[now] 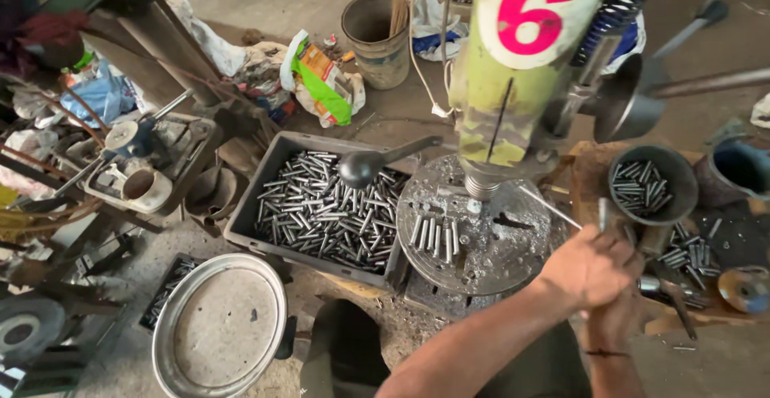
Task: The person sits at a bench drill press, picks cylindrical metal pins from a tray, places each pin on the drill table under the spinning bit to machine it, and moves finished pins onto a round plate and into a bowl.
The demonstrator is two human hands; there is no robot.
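Hands [601, 282] clasped together, grip contents hidden; short grey steel pins [434, 234] side by side on round drill table [497, 262]

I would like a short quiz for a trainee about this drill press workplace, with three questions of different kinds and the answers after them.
1. True or false: the grey crate beside the round drill table holds metal pins.
2. Multiple choice: where do the hands meet? A) over the crate B) at the right of the drill table, near the dark pot of pins C) on the round metal tray
3. Short answer: what lies in a row on the drill table?

Key
1. True
2. B
3. Several metal pins, side by side
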